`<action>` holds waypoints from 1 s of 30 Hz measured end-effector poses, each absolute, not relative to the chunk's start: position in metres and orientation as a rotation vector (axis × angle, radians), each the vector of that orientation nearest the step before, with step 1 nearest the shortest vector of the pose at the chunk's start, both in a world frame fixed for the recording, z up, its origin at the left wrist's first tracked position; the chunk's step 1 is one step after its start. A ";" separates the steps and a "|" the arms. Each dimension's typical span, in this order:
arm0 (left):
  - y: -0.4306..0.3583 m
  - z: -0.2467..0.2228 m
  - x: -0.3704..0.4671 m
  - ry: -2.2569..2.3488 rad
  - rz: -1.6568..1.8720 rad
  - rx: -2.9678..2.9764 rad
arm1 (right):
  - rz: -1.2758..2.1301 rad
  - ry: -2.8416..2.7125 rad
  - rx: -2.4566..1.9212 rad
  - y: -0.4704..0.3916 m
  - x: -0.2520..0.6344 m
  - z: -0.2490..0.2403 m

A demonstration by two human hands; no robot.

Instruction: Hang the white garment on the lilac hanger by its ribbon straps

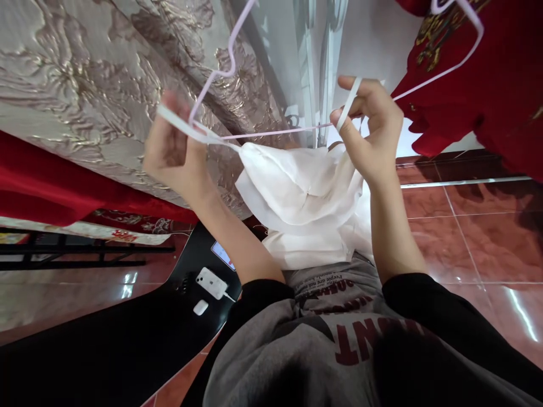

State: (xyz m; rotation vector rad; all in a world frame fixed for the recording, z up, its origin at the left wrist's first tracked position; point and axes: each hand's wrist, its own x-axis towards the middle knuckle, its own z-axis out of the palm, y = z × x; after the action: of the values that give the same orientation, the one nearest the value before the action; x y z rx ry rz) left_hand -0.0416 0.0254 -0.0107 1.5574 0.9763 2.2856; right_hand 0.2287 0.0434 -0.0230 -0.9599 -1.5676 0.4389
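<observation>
A white garment [301,186] of thin, layered cloth hangs in front of my body, below a pale pink wire hanger [271,133]. At the hanger's left end, my left hand [173,135] is raised and blurred, its fingers closed around a white strap [182,122] that runs down to the garment. On the right, my right hand [373,124] has a white strap [350,103] looped across its thumb and curled index finger, beside the hanger's lower bar. The cloth sags between both hands.
A black table [127,322] at lower left holds a white phone [212,282] with a cable, a small white case [201,307] and another phone [223,255]. Embossed fabric [85,73] hangs at upper left, red cloth [475,85] at upper right. Red floor tiles [475,226] show at right.
</observation>
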 end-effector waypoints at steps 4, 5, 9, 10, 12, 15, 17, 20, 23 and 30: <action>0.034 0.035 -0.031 1.049 1.781 1.891 | 0.435 -1.615 -0.929 0.037 0.225 -0.026; 0.036 0.045 -0.029 1.104 1.708 1.899 | 0.421 -1.619 -0.920 0.036 0.225 -0.026; 0.044 0.060 -0.026 1.184 1.672 1.776 | 0.412 -1.637 -0.899 0.034 0.224 -0.025; 0.045 0.055 -0.026 1.180 1.720 1.709 | 0.407 -1.641 -0.903 0.034 0.224 -0.026; 0.045 0.036 -0.022 1.162 1.886 1.450 | 0.389 -1.638 -0.906 0.034 0.223 -0.027; 0.041 0.001 -0.006 1.002 2.068 0.929 | 0.384 -1.634 -0.898 0.034 0.218 -0.028; 0.039 -0.017 0.009 0.865 2.052 0.871 | 0.391 -1.654 -0.910 0.034 0.214 -0.029; 0.039 -0.030 0.026 0.769 2.025 0.989 | 0.285 -1.630 -0.920 0.036 0.219 -0.034; 0.041 -0.030 0.029 0.794 2.014 1.026 | 0.000 -1.419 -0.812 0.038 0.249 -0.040; 0.041 -0.028 0.022 0.833 1.995 0.904 | 0.041 -1.503 -0.830 0.029 0.328 -0.012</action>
State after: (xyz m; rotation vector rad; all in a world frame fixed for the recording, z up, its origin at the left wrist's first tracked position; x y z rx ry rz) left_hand 0.0218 0.0412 -0.0283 0.9044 0.8328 1.9949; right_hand 0.3279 0.0291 -0.0120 -0.8303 -1.5032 0.0407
